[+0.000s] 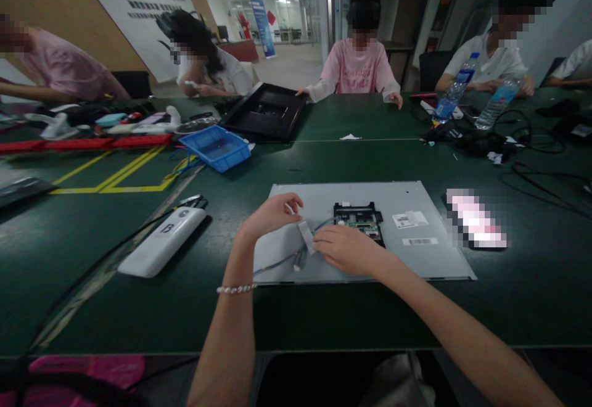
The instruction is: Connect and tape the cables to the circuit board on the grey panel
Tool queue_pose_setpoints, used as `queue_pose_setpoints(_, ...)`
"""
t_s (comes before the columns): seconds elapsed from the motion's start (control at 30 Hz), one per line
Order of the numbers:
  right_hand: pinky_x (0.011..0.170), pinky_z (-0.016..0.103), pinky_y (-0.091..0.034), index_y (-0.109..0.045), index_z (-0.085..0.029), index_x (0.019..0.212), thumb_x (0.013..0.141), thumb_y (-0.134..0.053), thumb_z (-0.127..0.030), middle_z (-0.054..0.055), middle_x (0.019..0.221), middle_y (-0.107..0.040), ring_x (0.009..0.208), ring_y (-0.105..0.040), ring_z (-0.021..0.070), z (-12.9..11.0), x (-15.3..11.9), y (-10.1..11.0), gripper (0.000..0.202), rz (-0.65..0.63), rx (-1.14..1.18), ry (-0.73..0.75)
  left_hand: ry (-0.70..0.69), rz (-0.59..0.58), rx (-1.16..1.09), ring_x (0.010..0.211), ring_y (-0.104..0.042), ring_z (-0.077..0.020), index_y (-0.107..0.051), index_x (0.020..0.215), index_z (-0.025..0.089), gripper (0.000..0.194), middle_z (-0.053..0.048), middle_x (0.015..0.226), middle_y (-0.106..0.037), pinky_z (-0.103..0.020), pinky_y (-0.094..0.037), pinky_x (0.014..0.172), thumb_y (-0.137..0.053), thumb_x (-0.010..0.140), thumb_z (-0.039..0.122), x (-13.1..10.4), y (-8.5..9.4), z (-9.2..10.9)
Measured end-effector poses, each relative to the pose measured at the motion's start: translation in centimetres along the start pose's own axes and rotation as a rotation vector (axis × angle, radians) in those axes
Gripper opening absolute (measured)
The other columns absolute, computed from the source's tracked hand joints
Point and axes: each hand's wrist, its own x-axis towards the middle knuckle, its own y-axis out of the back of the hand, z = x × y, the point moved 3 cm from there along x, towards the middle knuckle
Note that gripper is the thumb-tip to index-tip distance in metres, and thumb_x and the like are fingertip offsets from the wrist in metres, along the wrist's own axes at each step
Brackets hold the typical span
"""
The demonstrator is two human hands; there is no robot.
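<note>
A flat grey metal panel (287, 194) lies on the table under my hands. It bears a black bracket with a green circuit board (363, 225). My left hand (272, 214), a beaded bracelet on its wrist, hovers over the panel's left part with fingers curved and apart. Just below its thumb is a white strip (306, 236), which looks like tape, lying across grey cables (277, 263). The fingertips of my right hand (346, 250) are together at that strip's right edge, seemingly pinching it. This hand partly covers the board and cables.
Left of the panel lies a white power bank (161, 240) with a black cable. A phone (476, 219) lies to the right. Farther back are a blue basket (217, 148), a black frame (268, 111) touched by a person's hand (303, 92), and water bottles (456, 89).
</note>
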Motion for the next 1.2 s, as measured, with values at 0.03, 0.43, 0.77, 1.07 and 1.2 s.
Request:
queue_pose_setpoints(0.03, 0.092, 0.036, -0.041, -0.062, -0.01, 0.104, 0.086, -0.047, -0.014, 0.013, 0.108, -0.063, 0.105, -0.053, 0.0189, 0.0, 0.0, -0.1, 0.024, -0.004, 0.001, 0.001, -0.046, -0.045, 0.006, 0.077, -0.058, -0.0162, -0.06, 0.095, 0.016, 0.031, -0.004, 0.088, -0.065, -0.025, -0.043, 0.068, -0.055, 0.069, 0.031, -0.1, -0.2, 0.4)
queue_pose_setpoints(0.43, 0.081, 0.034, -0.044, -0.063, -0.011, 0.092, 0.087, -0.048, -0.011, 0.012, 0.096, -0.065, 0.092, -0.059, 0.02, -0.4, 0.2, -1.2, 0.016, -0.022, -0.097, 0.036, -0.096, -0.374, 0.019, 0.065, -0.057, -0.0133, -0.059, 0.08, 0.018, 0.018, 0.002, 0.069, -0.061, -0.022, -0.04, 0.058, -0.057, 0.062, 0.023, 0.2, -3.3, 0.8)
queue_pose_setpoints(0.77, 0.08, 0.032, -0.044, -0.064, -0.009, 0.092, 0.089, -0.043, -0.015, 0.013, 0.094, -0.068, 0.089, -0.061, 0.0197, -1.1, 0.3, -1.0, 0.022, -0.077, -0.04, 0.023, -0.04, -0.343, 0.044, 0.064, -0.054, -0.0134, -0.055, 0.085, 0.018, 0.03, 0.003, 0.069, -0.058, -0.022, -0.036, 0.053, -0.063, 0.056, 0.023, 0.2, -3.6, 0.7)
queue_pose_setpoints(1.07, 0.067, 0.031, -0.044, -0.065, -0.012, 0.075, 0.086, -0.044, -0.02, 0.012, 0.08, -0.069, 0.073, -0.063, 0.0197, -2.2, 0.3, 0.4, 0.025, -0.163, -0.042, -0.049, -0.033, -0.309, 0.052, 0.063, -0.052, -0.0129, -0.057, 0.082, 0.018, 0.026, 0.003, 0.067, -0.057, -0.022, -0.034, 0.053, -0.065, 0.06, 0.03, 0.5, -3.7, 0.3)
queue_pose_setpoints(1.2, 0.063, 0.031, -0.042, -0.064, -0.012, 0.072, 0.085, -0.044, -0.02, 0.012, 0.078, -0.069, 0.069, -0.062, 0.019, -2.3, 0.3, 0.8, 0.026, -0.158, -0.032, -0.054, -0.026, -0.308, 0.052, 0.064, -0.053, -0.0131, -0.059, 0.082, 0.019, 0.022, 0.002, 0.069, -0.059, -0.023, -0.035, 0.055, -0.062, 0.064, 0.031, 0.7, -3.5, 0.4)
